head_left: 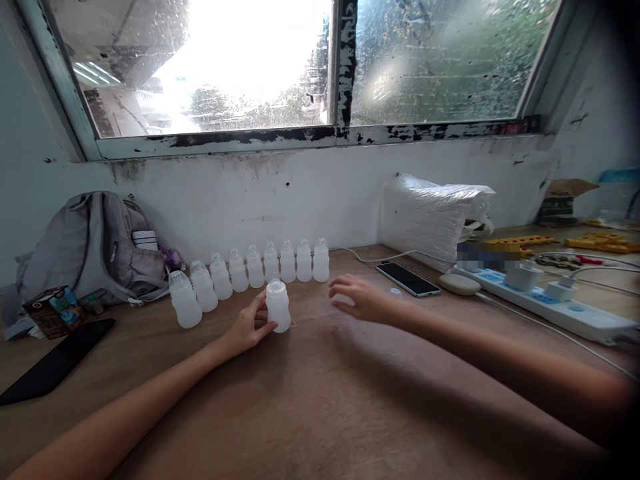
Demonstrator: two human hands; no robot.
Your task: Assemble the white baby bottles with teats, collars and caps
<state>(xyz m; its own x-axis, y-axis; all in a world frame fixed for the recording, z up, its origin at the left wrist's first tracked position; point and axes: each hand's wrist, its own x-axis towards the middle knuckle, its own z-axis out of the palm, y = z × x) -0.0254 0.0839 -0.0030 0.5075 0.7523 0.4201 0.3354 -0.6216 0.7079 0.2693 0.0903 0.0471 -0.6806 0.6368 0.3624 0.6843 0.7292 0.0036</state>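
Observation:
A frosted white baby bottle (279,312) stands upright on the wooden table, with the fingers and thumb of my left hand (249,325) wrapped round its left side. Whether its top carries a clear cap is hard to make out. To its right, my right hand (356,297) hovers over the table, fingers loosely apart and holding nothing. Behind both hands runs a curved row of several similar bottles (254,268) with clear domed caps. A small clear round piece (395,292) lies on the table beyond my right hand, beside the phone.
A phone (408,278), a pale rounded object (459,285) and a power strip (550,303) with plugs and cables occupy the right. A silvery padded bag (425,217) leans on the wall. At left are a grey backpack (93,247), a small carton (55,312) and a flat black object (57,360).

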